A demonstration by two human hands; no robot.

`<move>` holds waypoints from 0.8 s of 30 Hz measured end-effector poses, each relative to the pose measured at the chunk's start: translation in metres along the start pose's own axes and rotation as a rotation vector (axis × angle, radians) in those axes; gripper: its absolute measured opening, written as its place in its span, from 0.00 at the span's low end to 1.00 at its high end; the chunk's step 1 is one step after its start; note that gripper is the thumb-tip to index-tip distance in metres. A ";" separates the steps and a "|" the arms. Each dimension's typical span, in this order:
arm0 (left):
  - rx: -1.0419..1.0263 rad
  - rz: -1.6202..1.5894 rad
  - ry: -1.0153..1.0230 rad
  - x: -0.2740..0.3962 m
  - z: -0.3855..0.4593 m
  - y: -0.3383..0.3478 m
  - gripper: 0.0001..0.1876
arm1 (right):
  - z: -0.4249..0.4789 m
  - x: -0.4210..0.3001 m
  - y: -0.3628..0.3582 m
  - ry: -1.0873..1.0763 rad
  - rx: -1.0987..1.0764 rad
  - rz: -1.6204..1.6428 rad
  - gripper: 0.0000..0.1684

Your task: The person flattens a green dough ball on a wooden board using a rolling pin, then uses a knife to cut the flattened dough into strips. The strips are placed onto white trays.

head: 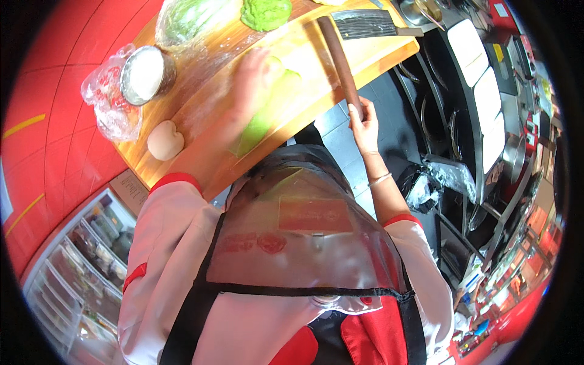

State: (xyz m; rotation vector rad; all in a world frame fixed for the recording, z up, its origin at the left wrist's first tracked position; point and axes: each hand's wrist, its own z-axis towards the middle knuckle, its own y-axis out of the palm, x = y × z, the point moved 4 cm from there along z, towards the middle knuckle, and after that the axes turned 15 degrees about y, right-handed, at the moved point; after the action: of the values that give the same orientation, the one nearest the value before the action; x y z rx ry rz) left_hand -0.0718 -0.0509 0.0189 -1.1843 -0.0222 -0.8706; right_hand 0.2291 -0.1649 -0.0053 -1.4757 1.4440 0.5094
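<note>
My right hand grips the near end of a dark wooden rolling pin, whose far end lies on the wooden board. Blurred, my left hand is over the board at the left side of a flattened sheet of green dough; whether it touches the dough I cannot tell, nor how its fingers are set. A ball of pale dough sits near the left corner. Beyond my hands lies a lump of green dough, and a cleaver rests past the rolling pin.
A metal container of white powder stands at the board's left edge, beside a crumpled plastic bag. Green stuff under clear plastic lies at the far left. Black shelving stands to the right, a glass-fronted cabinet to the left.
</note>
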 end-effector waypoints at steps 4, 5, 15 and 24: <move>-0.193 0.163 0.048 0.040 -0.025 0.027 0.32 | -0.006 -0.013 0.006 0.027 -0.060 0.076 0.20; -0.242 0.123 0.018 0.037 -0.023 0.029 0.34 | -0.004 -0.018 0.008 0.004 -0.067 0.045 0.21; 0.459 -0.308 -0.396 0.000 -0.051 -0.015 0.27 | 0.049 -0.114 0.045 -0.473 -0.262 -0.567 0.23; -0.009 0.347 -0.688 0.079 -0.135 -0.039 0.29 | 0.067 -0.151 0.150 -1.308 -0.714 -0.864 0.28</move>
State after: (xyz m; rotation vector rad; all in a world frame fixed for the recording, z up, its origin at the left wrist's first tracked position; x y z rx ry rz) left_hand -0.0971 -0.2103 0.0289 -1.3969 -0.3607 -0.1337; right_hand 0.0807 -0.0041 0.0393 -1.5478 -0.4503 1.1551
